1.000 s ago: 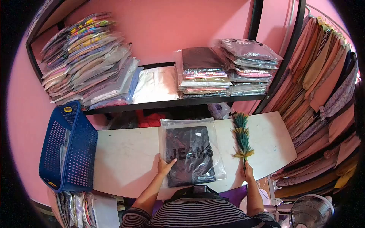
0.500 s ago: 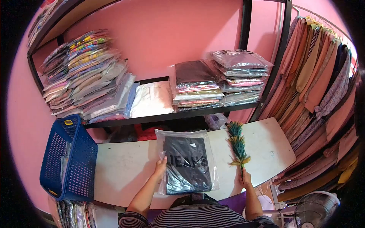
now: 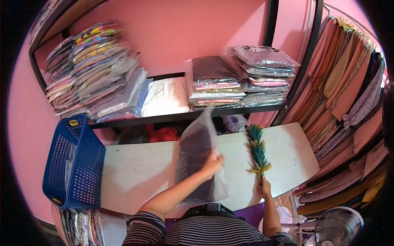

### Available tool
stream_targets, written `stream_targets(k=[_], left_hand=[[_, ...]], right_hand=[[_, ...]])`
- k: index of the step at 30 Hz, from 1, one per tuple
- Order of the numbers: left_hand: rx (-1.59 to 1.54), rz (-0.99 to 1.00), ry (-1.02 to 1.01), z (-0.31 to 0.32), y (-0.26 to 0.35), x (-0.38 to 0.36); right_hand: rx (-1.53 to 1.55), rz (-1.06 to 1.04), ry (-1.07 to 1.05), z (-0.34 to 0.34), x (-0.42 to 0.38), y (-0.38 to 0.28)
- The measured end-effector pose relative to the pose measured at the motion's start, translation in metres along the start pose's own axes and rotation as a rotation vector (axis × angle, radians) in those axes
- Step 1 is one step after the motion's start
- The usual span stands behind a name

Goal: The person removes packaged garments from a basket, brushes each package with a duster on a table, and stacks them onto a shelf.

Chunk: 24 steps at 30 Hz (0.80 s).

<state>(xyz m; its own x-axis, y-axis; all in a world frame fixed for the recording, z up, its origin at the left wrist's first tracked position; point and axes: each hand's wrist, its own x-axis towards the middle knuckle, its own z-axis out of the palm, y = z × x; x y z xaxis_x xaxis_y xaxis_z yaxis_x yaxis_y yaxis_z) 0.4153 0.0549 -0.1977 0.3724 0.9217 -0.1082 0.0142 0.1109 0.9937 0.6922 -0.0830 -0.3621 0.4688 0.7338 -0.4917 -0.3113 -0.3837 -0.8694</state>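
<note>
A clear plastic bag with a dark folded garment (image 3: 195,160) is tilted above the white table, blurred by motion. My left hand (image 3: 212,165) reaches across its front and is closed on the bag's right edge. No lettering shows on the side facing me. My right hand (image 3: 265,187) is wrapped around the handle of a green and yellow feather duster (image 3: 257,149), at the right of the table. The duster's feathers point away from me, over the tabletop.
A blue perforated basket (image 3: 88,164) stands at the table's (image 3: 131,176) left end. Bagged clothes (image 3: 92,78) are stacked on the shelf (image 3: 164,117) behind, with more piles (image 3: 262,78) at its right. Hanging garments (image 3: 340,94) line the right side, above a fan (image 3: 338,227).
The bagged garment has lifted and turned over, hiding the printed lettering. My left hand has moved from its left edge to its right edge. My right hand keeps the duster nearly in place.
</note>
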Motion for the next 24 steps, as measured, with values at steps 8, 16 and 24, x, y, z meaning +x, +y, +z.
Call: stream_targets(k=[8,16,24], left_hand=[[0.619,0.139,0.214,-0.054,-0.118,-0.08],[0.608,-0.122,0.595,-0.129,-0.185,-0.154],[0.116,-0.209,0.392,-0.15,-0.201,-0.14]], right_hand=[[-0.471,-0.484,0.168,0.009,-0.013,0.028],[-1.463,-0.615,-0.326,0.065,-0.076,-0.021],[-1.242,-0.558,-0.149,0.069,-0.057,-0.019]])
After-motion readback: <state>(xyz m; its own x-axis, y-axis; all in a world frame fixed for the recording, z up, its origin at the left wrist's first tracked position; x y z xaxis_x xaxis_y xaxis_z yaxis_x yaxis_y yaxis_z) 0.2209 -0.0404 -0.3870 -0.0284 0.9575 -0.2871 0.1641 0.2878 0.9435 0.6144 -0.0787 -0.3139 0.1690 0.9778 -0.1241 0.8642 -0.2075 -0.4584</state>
